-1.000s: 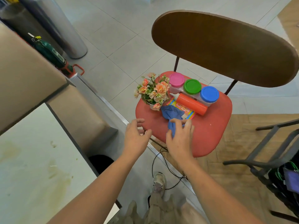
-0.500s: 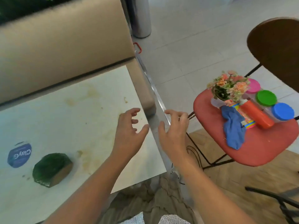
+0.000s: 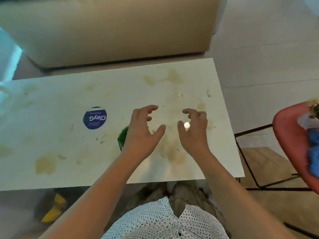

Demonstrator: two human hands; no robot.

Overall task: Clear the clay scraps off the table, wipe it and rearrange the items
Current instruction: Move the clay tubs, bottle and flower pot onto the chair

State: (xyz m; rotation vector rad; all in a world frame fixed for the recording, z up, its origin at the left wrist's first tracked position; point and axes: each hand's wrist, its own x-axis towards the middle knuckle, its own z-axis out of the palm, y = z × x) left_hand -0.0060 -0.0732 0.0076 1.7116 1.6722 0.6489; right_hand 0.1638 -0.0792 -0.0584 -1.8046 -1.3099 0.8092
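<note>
- The white table is stretching across the middle of the frame, smeared with yellowish stains
- Small clay scraps are lying scattered on it, mostly toward the centre and the right of the tabletop
- The left hand is hovering over the centre of the table, fingers spread and loosely curled, gripping nothing
- The right hand is hanging just beside it to the right, fingers likewise spread wide and bent, holding nothing; whether either hand is touching the surface cannot be told
- A green block is sitting on the table, mostly hidden behind the left wrist
- A round blue label reading "ClayG" is lying left of centre
- At the right edge of the frame a red chair seat is carrying a blue cloth and a partly cropped bunch of flowers
- A beige sofa is filling the upper part of the frame beyond the table
- Something yellow is lying on the floor at lower left
</note>
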